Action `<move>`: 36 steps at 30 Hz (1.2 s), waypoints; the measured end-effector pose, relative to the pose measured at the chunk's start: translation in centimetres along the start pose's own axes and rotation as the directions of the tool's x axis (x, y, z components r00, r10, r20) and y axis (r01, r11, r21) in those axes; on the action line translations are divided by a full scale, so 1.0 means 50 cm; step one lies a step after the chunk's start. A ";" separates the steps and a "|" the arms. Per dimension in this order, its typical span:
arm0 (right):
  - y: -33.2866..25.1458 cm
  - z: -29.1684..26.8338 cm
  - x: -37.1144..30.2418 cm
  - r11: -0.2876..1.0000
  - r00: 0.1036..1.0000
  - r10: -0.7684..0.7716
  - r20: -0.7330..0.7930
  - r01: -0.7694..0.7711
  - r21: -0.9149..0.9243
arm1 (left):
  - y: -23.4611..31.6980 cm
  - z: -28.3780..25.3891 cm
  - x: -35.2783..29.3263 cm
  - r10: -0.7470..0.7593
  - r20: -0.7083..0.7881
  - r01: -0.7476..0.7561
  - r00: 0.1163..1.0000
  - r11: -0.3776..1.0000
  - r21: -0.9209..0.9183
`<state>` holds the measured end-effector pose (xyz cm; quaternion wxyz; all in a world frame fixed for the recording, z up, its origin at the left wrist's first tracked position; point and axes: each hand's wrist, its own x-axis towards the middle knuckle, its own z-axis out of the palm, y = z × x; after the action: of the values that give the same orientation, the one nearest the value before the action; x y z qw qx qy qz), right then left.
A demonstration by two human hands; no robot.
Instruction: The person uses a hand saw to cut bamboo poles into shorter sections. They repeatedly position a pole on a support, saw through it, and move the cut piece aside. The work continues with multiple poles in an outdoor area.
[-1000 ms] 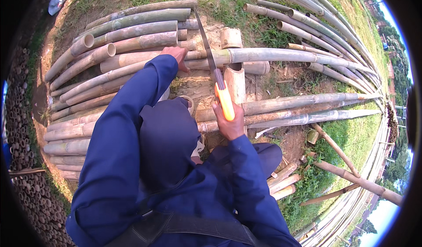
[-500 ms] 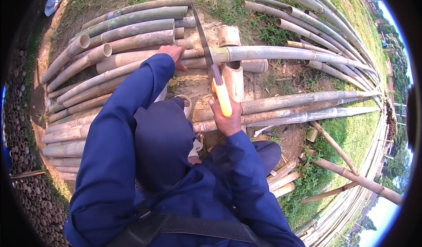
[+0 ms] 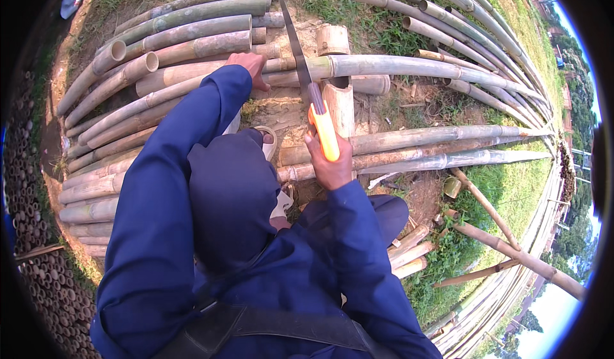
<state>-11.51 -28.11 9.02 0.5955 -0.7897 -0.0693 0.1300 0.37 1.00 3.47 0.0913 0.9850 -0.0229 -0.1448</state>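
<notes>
My right hand (image 3: 332, 164) is closed around the orange-yellow handle of a handsaw (image 3: 327, 135). The saw's long dark blade (image 3: 295, 47) points away from me and lies across a bamboo pole (image 3: 403, 67), apparently touching it. Left of the blade, my left hand (image 3: 248, 67) grips the same pole from above, its thumb toward me. The pole rests across a short, thick bamboo piece (image 3: 339, 106) with an opening in it, which lies crosswise underneath. How deep the blade sits in the pole cannot be made out.
Cut bamboo lengths (image 3: 192, 30) lie stacked on the left. More long poles (image 3: 441, 34) fan out at the far right, and others (image 3: 416, 143) lie near my knees. A bamboo frame (image 3: 505, 250) stands at right. Many cut ends (image 3: 57, 295) show at lower left.
The whole view has shifted slightly, with the scene sitting a little higher now. Both hands and the saw keep about the same place on the pole.
</notes>
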 end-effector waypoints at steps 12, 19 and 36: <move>-0.010 0.005 0.082 0.996 0.996 -0.086 -0.020 0.085 -0.022 | 0.029 -0.010 0.014 0.013 0.012 -0.013 1.000 1.000 -0.012; -0.038 -0.059 -0.225 0.983 0.984 0.180 -0.009 -0.180 -0.021 | -0.010 -0.012 0.007 -0.002 0.017 0.002 1.000 1.000 -0.010; -0.061 -0.101 -0.293 0.987 0.994 0.106 -0.011 -0.107 -0.120 | -0.001 -0.007 -0.003 -0.031 0.039 0.032 0.999 0.999 -0.021</move>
<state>-23.94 -35.80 15.03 0.5391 -0.8271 -0.0333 0.1554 0.35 1.14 3.82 0.0991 0.9812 -0.0077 -0.1656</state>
